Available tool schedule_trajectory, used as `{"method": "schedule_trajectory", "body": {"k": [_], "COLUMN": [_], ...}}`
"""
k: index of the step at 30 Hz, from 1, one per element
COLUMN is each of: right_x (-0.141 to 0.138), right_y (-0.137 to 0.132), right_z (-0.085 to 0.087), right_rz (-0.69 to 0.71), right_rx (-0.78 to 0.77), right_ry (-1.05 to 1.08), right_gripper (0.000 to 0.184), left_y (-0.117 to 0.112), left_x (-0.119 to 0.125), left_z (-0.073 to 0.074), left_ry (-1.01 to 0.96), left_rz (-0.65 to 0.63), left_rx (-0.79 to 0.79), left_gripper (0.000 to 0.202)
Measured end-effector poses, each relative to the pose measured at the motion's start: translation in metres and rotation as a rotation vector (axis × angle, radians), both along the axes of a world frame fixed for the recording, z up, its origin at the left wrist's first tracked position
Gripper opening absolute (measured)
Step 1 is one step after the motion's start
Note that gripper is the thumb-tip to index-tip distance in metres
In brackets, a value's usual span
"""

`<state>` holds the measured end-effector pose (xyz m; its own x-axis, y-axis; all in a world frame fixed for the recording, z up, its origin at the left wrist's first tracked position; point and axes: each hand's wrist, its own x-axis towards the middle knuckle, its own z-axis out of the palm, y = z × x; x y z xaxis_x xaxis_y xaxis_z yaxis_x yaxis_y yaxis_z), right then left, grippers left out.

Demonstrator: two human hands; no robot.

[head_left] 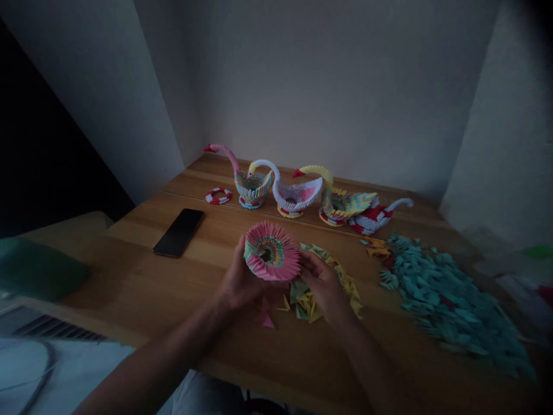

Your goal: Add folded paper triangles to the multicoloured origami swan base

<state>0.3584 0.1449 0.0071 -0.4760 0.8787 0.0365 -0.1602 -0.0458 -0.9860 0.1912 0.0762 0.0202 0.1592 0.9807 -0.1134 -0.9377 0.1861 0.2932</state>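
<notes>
A round 3D-origami bowl (280,271) of interlocked folded paper pieces is raised over the front of the wooden table. Its outer rim is pink, with green at the left and multicoloured rings inside. My left hand (239,282) wraps around its left side and underside. At the right edge, my right hand (322,279) pinches the pink rim between thumb and fingers; whether a loose piece is also between them cannot be seen. Beneath and beside the right hand lie yellow and green folded paper pieces (309,305). Pink pieces (265,318) lie below the bowl.
Several origami swans stand along the back, among them a white swan (298,196) and a yellow-necked one (345,202). A red-and-white paper ring (218,196) and a black phone (179,232) lie at left. A large teal paper heap (449,294) covers the right side.
</notes>
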Motion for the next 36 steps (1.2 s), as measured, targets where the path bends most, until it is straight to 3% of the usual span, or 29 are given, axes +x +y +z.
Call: {"method": "schedule_trajectory", "body": {"k": [9,12,17,25,36], "right_x": [0.007,0.007,0.01,0.021,0.021], "right_y": [-0.007,-0.002,0.004,0.004,0.011], "right_z": [0.002,-0.002,-0.005,0.006,0.008], "right_rz": [0.133,0.09,0.042,-0.044,-0.149], "right_rx": [0.024,0.059,0.073,0.39,0.404], "right_ry": [-0.025,-0.036,-0.13,-0.367,-0.495], "right_gripper": [0.042,0.044,0.039,0.023,0.026], "left_y": [0.0,0.0,0.002,0.005,0.009], "left_x": [0.0,-0.001,-0.007,-0.01,-0.015], "left_z": [0.007,0.007,0.004,0.002,-0.005], "left_ry": [0.02,0.026,0.011,-0.01,-0.037], "left_rz": [0.048,0.05,0.169,0.197,0.166], "left_rx": [0.047,0.04,0.003,-0.024,0.01], "left_gripper": [0.043,0.044,0.042,0.048,0.053]}}
